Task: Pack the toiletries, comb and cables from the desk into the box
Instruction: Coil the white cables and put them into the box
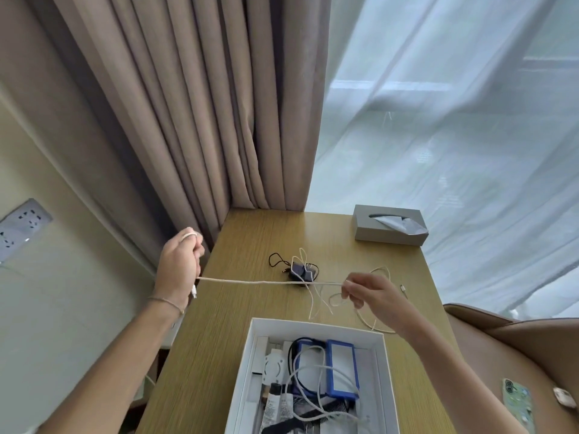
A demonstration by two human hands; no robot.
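Open box (313, 324) nearest, tissue box (390, 225) behind (far edge), black charger (300, 274) between

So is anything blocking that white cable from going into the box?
Nothing visible does. The white cable is stretched between the left hand and right hand, above the desk; the box lies open just below.

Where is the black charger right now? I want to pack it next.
In the head view the black charger lies mid-desk, beyond the white box and nearer than the tissue box, behind the taut white cable.
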